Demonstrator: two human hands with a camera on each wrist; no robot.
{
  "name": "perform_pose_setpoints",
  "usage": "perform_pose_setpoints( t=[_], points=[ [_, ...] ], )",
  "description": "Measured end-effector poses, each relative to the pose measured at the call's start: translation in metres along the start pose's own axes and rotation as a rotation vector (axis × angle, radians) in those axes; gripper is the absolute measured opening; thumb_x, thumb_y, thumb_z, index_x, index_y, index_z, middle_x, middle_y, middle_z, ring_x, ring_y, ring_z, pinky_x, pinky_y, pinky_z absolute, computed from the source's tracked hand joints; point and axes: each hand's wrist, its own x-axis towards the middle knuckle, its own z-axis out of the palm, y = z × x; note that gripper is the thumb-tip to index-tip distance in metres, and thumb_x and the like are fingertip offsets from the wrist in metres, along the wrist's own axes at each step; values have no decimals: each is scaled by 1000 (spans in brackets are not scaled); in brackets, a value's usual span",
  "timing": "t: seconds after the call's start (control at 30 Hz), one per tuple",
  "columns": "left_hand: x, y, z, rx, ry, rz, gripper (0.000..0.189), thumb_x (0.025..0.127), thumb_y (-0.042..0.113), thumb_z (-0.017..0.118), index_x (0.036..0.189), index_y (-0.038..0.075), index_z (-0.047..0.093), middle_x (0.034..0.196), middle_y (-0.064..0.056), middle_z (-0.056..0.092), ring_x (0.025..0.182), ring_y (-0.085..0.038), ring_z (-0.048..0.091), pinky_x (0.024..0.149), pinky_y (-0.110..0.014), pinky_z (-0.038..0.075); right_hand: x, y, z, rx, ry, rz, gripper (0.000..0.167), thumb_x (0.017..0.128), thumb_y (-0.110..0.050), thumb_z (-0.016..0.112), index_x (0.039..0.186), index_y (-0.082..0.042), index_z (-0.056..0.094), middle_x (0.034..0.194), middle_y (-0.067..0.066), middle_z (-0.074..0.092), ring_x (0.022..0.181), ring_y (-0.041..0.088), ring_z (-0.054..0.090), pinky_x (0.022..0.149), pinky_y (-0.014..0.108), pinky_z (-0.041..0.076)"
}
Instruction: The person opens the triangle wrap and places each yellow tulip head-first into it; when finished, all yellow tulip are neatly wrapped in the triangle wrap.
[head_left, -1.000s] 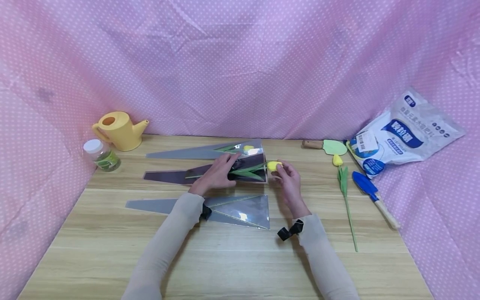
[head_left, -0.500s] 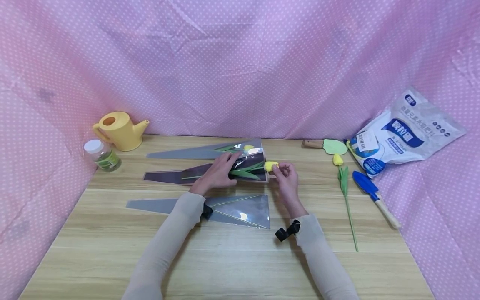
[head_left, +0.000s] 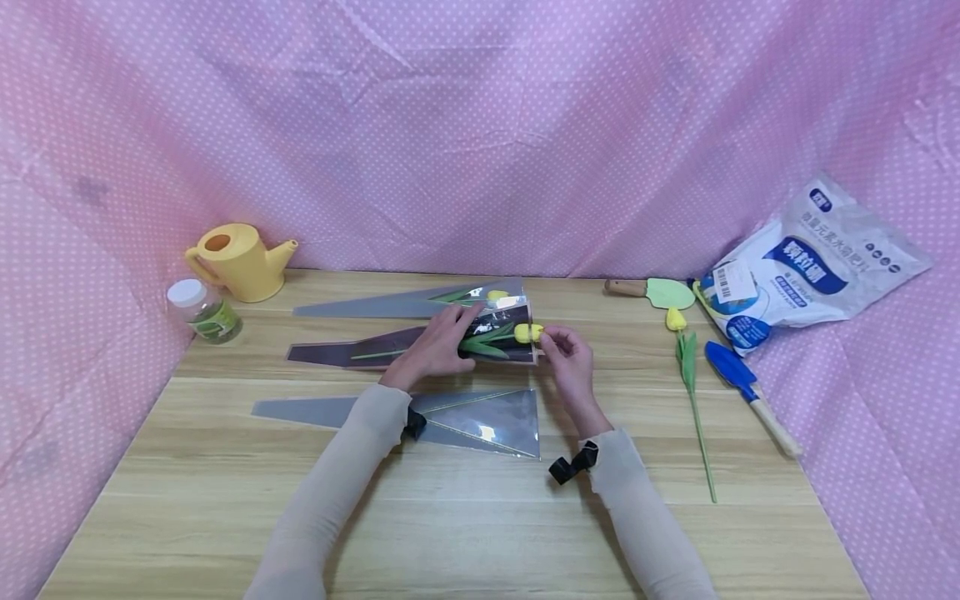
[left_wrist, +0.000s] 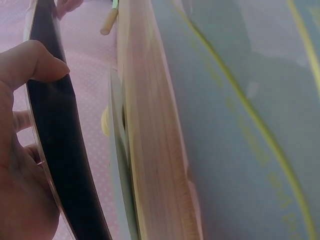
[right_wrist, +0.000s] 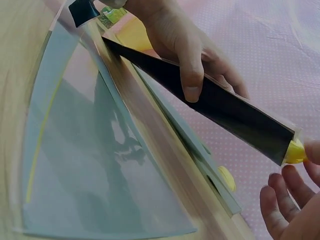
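My left hand (head_left: 435, 346) grips a dark, tapering flower sleeve (head_left: 322, 355) across its middle, thumb on the near side and fingers on the far side. In the right wrist view the sleeve (right_wrist: 240, 120) is tilted and lifted off the table. Inside lies a yellow tulip (head_left: 525, 333) with green leaves, its head at the wide end on the right. My right hand (head_left: 573, 371) pinches the tip of the tulip head (right_wrist: 296, 151) at the sleeve's mouth. The left hand covers part of the stem.
A grey sleeve (head_left: 360, 305) holding a yellow tulip lies behind; another grey sleeve (head_left: 480, 421) lies in front. A loose tulip (head_left: 693, 400), blue shovel (head_left: 731, 371), green trowel (head_left: 669, 293) and fertilizer bag (head_left: 795, 267) are right. A watering can (head_left: 243, 267) and jar (head_left: 213, 317) stand left.
The tulip has slid left into the dark sleeve, its head now mostly inside the mouth. My right hand has moved slightly left with it. The left hand has stayed nearly still.
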Motion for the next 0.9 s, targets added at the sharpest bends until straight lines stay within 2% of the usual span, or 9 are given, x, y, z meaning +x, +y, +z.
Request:
perform_pose_setpoints(
  t=[0.13, 0.23, 0.4, 0.57, 0.67, 0.77, 0.9],
  points=[
    [0, 1, -1, 7, 3, -2, 98, 82, 26, 76, 161, 21, 19, 133, -13, 45, 119, -29, 44, 105, -49, 41, -1, 0, -1, -24, -33, 29, 27, 102, -14, 55, 120, 6, 61, 101, -8, 65, 104, 19, 64, 80, 20, 58],
    [-1, 2, -1, 13, 7, -5, 98, 82, 27, 76, 160, 21, 19, 129, -12, 46, 115, -28, 44, 101, -47, 41, -2, 1, -1, -52, -67, 60, 34, 105, -21, 51, 125, 5, 60, 112, -2, 65, 110, 21, 61, 84, 20, 57],
    [-1, 2, -1, 17, 6, -9, 97, 82, 27, 76, 160, 22, 20, 125, -10, 45, 111, -26, 43, 97, -44, 41, -5, 2, 0, -74, -126, 88, 40, 106, -27, 48, 130, 4, 58, 127, 9, 63, 104, 7, 61, 90, 20, 54],
    [-1, 2, 0, 23, 11, -8, 96, 81, 27, 77, 160, 21, 22, 119, -9, 44, 106, -25, 41, 94, -42, 38, -9, 3, 3, -55, -168, 100, 43, 106, -30, 47, 132, 3, 58, 117, 5, 66, 91, 6, 63, 91, 29, 54],
    [0, 2, 0, 28, 13, -8, 97, 81, 28, 77, 160, 21, 22, 117, -8, 43, 105, -25, 41, 93, -41, 37, -11, 4, 6, -26, -195, 116, 44, 106, -30, 47, 133, 3, 56, 123, 10, 65, 93, 6, 64, 91, 27, 53],
    [0, 2, 1, 31, 14, -6, 97, 81, 29, 78, 159, 21, 22, 118, -8, 43, 105, -25, 41, 94, -42, 37, -11, 5, 6, -28, -239, 144, 47, 106, -33, 45, 136, 1, 54, 137, 16, 59, 106, 11, 65, 99, 30, 52],
    [0, 2, 1, 26, 16, -7, 97, 81, 28, 78, 159, 21, 22, 119, -8, 44, 107, -25, 41, 97, -44, 38, -10, 7, 4, -39, -304, 167, 49, 105, -36, 45, 140, -1, 52, 149, 16, 49, 131, 27, 56, 114, 46, 44]
  ],
)
